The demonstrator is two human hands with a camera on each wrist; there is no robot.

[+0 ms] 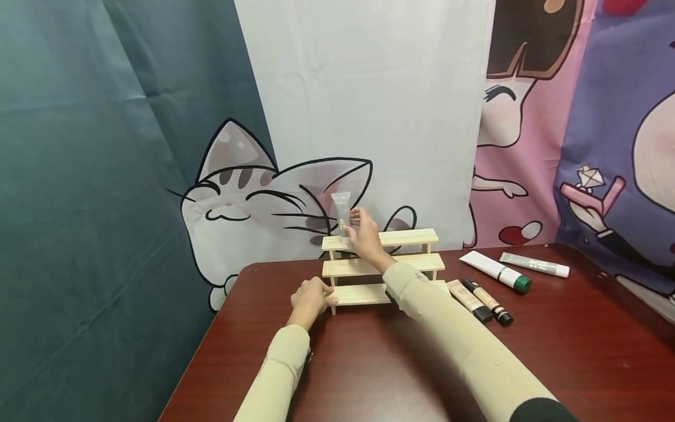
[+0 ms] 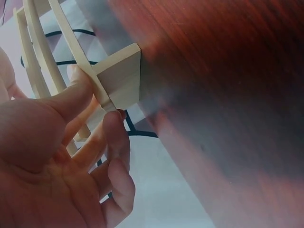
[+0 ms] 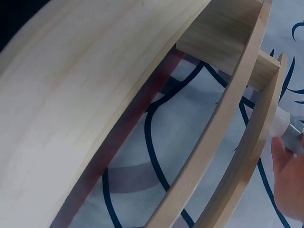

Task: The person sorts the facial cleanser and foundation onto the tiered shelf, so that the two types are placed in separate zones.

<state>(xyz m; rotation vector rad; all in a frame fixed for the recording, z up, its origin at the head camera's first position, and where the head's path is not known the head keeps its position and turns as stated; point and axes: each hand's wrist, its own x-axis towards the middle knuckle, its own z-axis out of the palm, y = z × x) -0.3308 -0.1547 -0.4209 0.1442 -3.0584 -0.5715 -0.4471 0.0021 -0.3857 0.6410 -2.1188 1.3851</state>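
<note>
Slim gray tube (image 1: 342, 212) was near upright, cap end down, at left end of top tier; couldn't confirm shelf contact. Pale wood three-tier rack (image 1: 344, 268) stood upright, steps facing camera.

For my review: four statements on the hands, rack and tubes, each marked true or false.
1. The right hand holds a gray tube at the top left of the three-tier wooden rack. True.
2. The left hand hangs free. False: the left hand pinches the left end of the bottom tier.
3. Another gray tube lies on the table. True.
4. A green-capped tube stands on the middle tier. False: the green-capped tube lies on the table.
</note>
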